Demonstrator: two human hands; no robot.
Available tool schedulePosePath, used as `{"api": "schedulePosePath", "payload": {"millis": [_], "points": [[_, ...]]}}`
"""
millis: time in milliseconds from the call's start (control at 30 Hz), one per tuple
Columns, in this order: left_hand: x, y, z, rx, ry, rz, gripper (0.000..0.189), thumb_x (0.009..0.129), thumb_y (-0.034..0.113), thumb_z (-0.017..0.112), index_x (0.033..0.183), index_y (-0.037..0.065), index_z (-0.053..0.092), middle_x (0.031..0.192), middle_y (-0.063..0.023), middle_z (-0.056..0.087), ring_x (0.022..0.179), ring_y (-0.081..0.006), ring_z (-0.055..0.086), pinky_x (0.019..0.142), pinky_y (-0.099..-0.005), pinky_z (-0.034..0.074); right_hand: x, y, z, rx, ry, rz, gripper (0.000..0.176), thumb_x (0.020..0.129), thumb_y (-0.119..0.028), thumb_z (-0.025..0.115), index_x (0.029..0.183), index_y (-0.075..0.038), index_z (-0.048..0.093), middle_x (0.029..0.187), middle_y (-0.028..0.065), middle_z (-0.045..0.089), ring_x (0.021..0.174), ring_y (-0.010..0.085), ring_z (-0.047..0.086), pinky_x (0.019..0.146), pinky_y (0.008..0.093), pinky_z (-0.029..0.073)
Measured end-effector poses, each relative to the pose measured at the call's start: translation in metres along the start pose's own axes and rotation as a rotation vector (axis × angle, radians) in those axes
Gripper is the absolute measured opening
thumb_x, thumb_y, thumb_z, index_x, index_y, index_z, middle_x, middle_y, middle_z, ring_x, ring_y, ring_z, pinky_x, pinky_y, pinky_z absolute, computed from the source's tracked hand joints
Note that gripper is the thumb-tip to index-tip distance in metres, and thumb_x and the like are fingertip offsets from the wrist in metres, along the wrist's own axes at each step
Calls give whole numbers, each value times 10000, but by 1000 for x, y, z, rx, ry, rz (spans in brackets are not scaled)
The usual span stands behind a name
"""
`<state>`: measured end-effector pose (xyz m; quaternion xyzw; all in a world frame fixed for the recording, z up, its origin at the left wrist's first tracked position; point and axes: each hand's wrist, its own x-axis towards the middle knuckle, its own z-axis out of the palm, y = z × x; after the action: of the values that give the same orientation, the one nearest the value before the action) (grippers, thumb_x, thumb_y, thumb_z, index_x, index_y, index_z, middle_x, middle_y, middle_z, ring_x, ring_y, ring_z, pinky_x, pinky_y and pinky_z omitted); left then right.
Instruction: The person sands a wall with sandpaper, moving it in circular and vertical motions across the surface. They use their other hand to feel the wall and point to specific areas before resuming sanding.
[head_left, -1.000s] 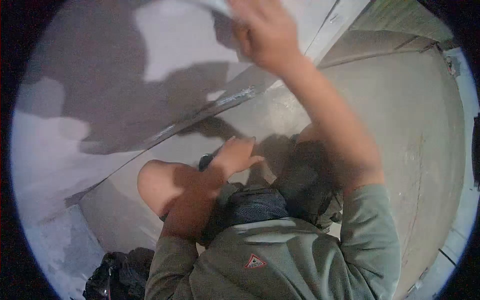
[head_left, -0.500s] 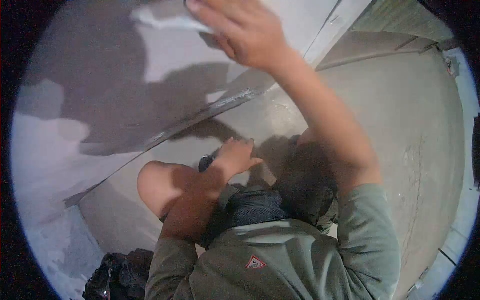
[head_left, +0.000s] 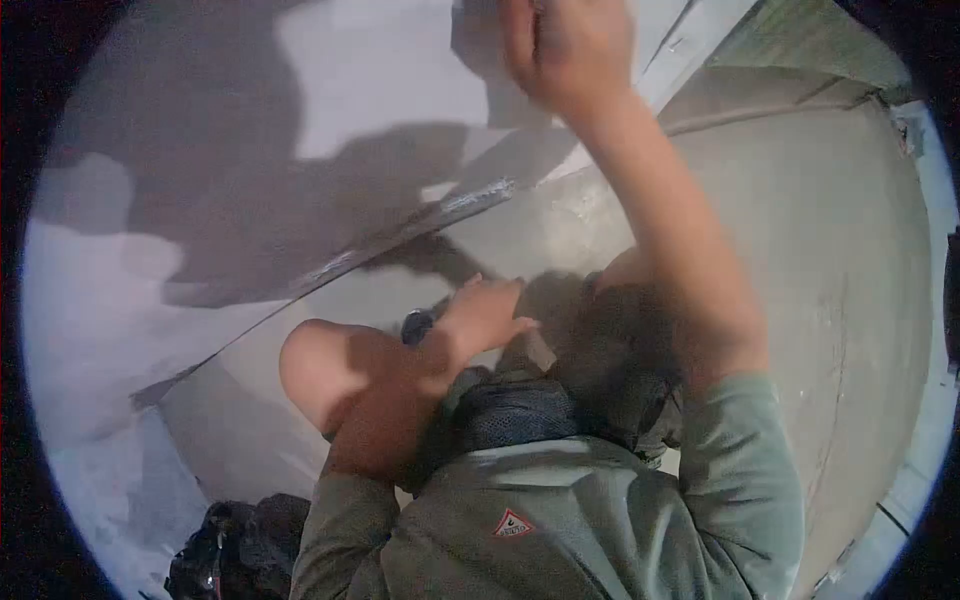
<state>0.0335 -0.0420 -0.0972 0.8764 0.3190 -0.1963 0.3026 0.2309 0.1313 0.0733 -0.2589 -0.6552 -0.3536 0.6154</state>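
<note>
In the head view my right hand [head_left: 578, 55] is raised at the top, close to the pale wall [head_left: 370, 75]. Its fingers are curled and partly cut off by the frame's edge; what they grip cannot be made out. A dark grey patch beside it may be a shadow or part of a tool. Lower down, my left hand [head_left: 487, 312] hangs between my bent knees, thumb apart from the fingers, with nothing visible in it. A small dark round item [head_left: 416, 326] shows beside the left wrist.
A rough ledge [head_left: 430, 215] runs along the wall's foot, above a smooth grey-beige floor [head_left: 770, 230]. A black plastic bag [head_left: 245, 550] lies at lower left. A greenish panel [head_left: 815, 45] stands at upper right. Large shadows cover the wall.
My right hand has swept rightward along the wall, and the whitish streak by its fingers no longer shows. My left hand has shifted slightly right in the view.
</note>
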Motion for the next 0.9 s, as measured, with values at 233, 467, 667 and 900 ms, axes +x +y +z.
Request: {"api": "schedulePosePath", "payload": {"millis": [233,467,667,900], "points": [[3,4,-8,10,-94,-74,689,902,496,624,1324,-39,520,1210,-251,626,1155,-419,588,1032,-497,437,10,-53,-37,409,-243,430,388,997,-157,540,1327,47,565,1251,255,647,1151,420,638,987,423,504],[-1,8,-6,53,-27,-23,670,882,437,633,1375,1,510,1242,-236,625,1136,-404,603,1012,-476,459,88,-64,-78,1272,484,1095,380,1020,-290,500,1288,-41,604,1123,123,698,1045,321,666,897,392,549],[4,3,9,87,2,-52,705,882,497,630,1386,19,507,1219,-226,635,1120,-402,610,994,-487,472,96,-40,-103,1407,313,789,400,1034,-326,490,1318,-53,558,1257,119,638,1134,268,630,974,404,519],[9,1,18,111,-3,-50,704,907,559,587,1362,26,518,1207,-215,657,1144,-372,626,1048,-489,427,91,-36,-100,1105,311,507,355,1056,-198,486,1375,-42,506,1374,131,579,1229,267,584,1069,430,470]]}}
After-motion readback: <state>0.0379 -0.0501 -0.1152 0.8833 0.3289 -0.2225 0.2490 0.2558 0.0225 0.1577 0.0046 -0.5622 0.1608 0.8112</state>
